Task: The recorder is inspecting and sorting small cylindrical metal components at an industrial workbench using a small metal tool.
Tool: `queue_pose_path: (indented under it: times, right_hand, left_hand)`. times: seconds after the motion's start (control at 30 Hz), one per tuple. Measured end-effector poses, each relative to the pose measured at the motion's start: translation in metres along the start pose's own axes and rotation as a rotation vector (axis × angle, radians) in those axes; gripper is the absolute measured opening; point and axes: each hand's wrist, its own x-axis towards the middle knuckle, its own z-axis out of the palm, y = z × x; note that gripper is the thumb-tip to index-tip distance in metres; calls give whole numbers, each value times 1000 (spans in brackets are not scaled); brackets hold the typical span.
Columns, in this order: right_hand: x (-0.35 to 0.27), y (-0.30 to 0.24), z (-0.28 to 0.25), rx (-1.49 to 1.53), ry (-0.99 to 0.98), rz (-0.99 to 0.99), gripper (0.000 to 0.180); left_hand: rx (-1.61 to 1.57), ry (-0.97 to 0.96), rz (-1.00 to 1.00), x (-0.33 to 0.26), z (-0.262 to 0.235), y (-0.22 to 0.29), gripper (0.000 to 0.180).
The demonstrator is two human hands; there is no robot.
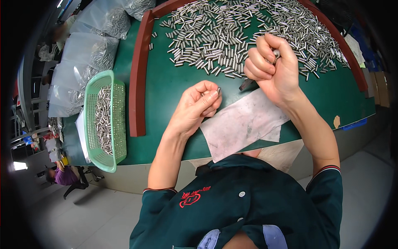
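Observation:
My left hand [197, 103] is closed over the green table, pinching a small shiny metal pin [219, 91] between thumb and fingertips. Further right and higher, my right hand [271, 68] is curled into a loose fist. A bit of shiny metal, seemingly more pins, shows between its thumb and forefinger; the rest is hidden in the palm. Beyond both hands lies a wide spread of loose metal pins [224, 37]. A stained whitish cloth [238, 124] lies between my forearms, and a small dark object [247, 85] sits partly under my right hand.
Dark red wooden rails [138, 83] border the green table [166, 87] at left, back and right. Left of the rail stands a light green plastic basket [120, 124] with pins in it. Several clear bags of pins [85, 50] line the left edge. Another person [68, 175] is far left.

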Motion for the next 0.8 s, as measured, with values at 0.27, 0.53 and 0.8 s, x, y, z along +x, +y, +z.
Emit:
queue_pose_path:
  times: [0.27,0.53,0.8]
  right_hand:
    - [-1,2,5,6,-3,4,36]
    - [-4,4,5,2,-20,7,36]
    - [-5,5,4,-92,8,-58,36]
  left_hand:
    - [18,5,-19,1,2,1,12]
    - [115,29,-7,2,9,1,14]
    - [962,118,246,-23,32,-10,9]
